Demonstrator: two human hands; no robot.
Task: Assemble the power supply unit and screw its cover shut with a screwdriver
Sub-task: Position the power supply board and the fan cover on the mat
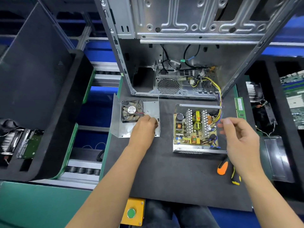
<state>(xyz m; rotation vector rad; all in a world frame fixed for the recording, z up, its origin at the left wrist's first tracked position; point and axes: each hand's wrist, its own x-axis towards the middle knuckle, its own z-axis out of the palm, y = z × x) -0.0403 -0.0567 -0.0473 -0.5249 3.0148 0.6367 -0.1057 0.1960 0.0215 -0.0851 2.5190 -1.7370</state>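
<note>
Black matting covers the worktop (172, 175), with an open computer case (181, 63) at its far edge so the yellow wiring can reach the power supply base (196, 129), which lies lid-off, its circuit board exposed. Left of it the cover (125, 129) lies inside-up, fan showing, the left hand (144, 127) resting curled on it, seemingly to lift it. The right hand (238, 135) hovers loosely open, empty, near the wires, above two screwdrivers (222, 168).

You're at an electronics assembly line: roller conveyor (83, 170), foam part trays (49, 145), stripped PC chassis (189, 30), green push-button box (133, 212).
</note>
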